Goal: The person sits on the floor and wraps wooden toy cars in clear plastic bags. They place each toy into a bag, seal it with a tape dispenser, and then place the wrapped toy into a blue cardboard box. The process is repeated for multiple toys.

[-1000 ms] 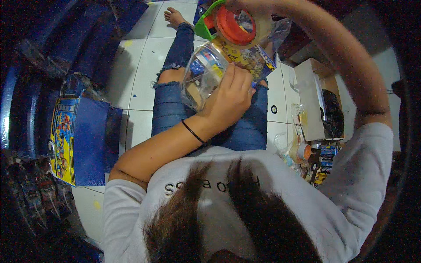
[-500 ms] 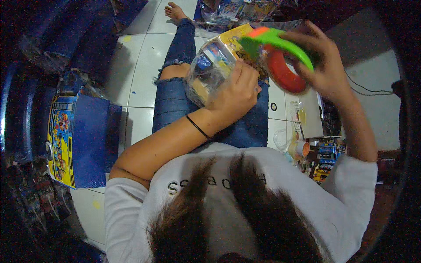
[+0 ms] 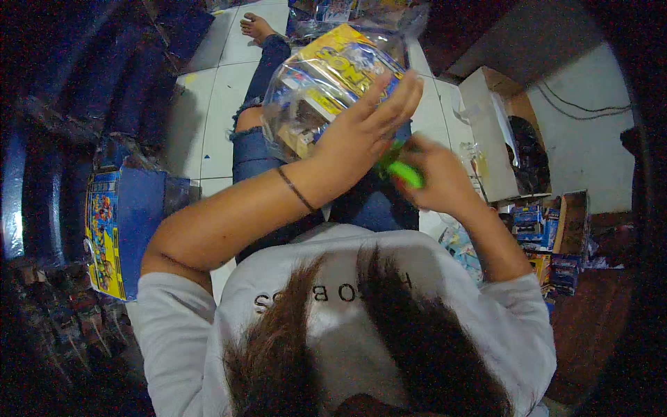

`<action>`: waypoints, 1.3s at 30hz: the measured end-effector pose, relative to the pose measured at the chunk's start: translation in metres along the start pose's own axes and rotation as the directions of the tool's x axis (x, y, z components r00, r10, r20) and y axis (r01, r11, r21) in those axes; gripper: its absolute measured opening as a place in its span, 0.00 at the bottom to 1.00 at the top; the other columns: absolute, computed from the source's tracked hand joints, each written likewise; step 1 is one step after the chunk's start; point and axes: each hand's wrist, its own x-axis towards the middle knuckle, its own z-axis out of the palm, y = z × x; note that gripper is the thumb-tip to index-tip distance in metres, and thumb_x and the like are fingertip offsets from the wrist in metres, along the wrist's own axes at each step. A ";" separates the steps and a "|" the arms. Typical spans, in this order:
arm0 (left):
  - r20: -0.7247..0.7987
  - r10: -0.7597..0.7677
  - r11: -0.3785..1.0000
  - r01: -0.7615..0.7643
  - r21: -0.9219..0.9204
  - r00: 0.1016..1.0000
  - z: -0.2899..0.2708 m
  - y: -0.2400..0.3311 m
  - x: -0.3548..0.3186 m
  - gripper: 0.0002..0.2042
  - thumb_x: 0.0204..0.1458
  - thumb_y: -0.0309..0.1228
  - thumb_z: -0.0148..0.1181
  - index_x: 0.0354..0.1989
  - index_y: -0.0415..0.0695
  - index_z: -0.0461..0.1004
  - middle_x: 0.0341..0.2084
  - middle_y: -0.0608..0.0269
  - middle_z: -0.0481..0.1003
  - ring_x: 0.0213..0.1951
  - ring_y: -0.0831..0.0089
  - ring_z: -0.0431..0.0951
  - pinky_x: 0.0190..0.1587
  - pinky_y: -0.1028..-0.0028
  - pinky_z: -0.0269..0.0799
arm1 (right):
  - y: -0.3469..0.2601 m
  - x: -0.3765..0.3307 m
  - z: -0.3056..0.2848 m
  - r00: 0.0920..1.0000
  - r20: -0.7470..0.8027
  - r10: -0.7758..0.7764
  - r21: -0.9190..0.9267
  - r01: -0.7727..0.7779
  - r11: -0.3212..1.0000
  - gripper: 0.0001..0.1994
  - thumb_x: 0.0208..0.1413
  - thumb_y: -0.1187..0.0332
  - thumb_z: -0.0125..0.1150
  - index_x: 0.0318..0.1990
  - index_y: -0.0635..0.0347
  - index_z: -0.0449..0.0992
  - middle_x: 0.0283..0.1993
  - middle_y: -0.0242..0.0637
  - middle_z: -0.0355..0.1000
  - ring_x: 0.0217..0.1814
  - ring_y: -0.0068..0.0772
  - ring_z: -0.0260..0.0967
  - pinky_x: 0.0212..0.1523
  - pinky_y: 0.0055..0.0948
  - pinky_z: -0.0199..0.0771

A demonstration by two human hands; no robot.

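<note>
A yellow-and-blue cardboard box [image 3: 345,62], wrapped in loose see-through plastic, rests tilted over my lap. My left hand [image 3: 361,128] lies across its near right side, fingers long over the wrap, holding it steady. In my right hand [image 3: 438,174] is a bright green tape dispenser [image 3: 405,174], gripped low beside the box's near right corner. Motion blurs the dispenser, and its red ring is hidden. Whether it touches the box, I cannot tell.
Blue-and-yellow printed packaging [image 3: 104,236] stands at the left. An open carton [image 3: 490,128] with a black bag inside sits at the right, above several small blue boxes [image 3: 538,226]. More plastic-wrapped packs [image 3: 333,14] lie at the far edge, beyond my leg.
The tape dispenser has come down with my right hand from above the box's right side to its near right corner. My left hand's fingers have stretched out over the box.
</note>
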 end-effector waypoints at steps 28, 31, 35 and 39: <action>0.630 0.271 0.962 -0.181 -0.204 0.728 0.012 -0.197 0.152 0.12 0.54 0.37 0.57 0.31 0.39 0.77 0.25 0.54 0.78 0.28 0.54 0.78 0.33 0.61 0.74 | 0.034 0.110 0.158 0.892 -0.270 0.363 0.485 -0.200 0.851 0.66 0.33 0.49 0.76 0.70 0.64 0.29 0.72 0.60 0.33 0.75 0.54 0.33 0.70 0.45 0.41; 0.787 0.305 0.909 0.083 -0.409 0.537 -0.014 -0.218 0.167 0.14 0.58 0.41 0.54 0.41 0.44 0.75 0.41 0.54 0.72 0.40 0.60 0.72 0.42 0.62 0.66 | 0.061 0.099 0.144 0.913 -0.188 0.363 0.434 -0.254 0.864 0.62 0.35 0.51 0.76 0.70 0.61 0.34 0.70 0.60 0.42 0.71 0.54 0.46 0.66 0.43 0.52; 0.089 -0.005 0.783 0.059 -0.619 0.996 0.008 -0.228 0.089 0.16 0.57 0.41 0.55 0.34 0.38 0.78 0.25 0.54 0.77 0.26 0.64 0.76 0.31 0.65 0.71 | 0.106 0.123 0.119 0.912 -0.179 0.369 0.707 -0.141 0.692 0.40 0.47 0.54 0.68 0.65 0.57 0.56 0.54 0.51 0.63 0.48 0.43 0.69 0.45 0.36 0.74; 0.384 -0.230 0.748 0.415 -0.518 0.894 0.015 -0.230 0.007 0.20 0.57 0.44 0.55 0.27 0.35 0.76 0.18 0.52 0.73 0.19 0.67 0.70 0.25 0.66 0.66 | 0.145 0.167 0.149 0.942 0.217 0.255 0.889 -0.298 0.347 0.22 0.56 0.57 0.61 0.54 0.60 0.70 0.36 0.39 0.70 0.35 0.32 0.69 0.35 0.32 0.78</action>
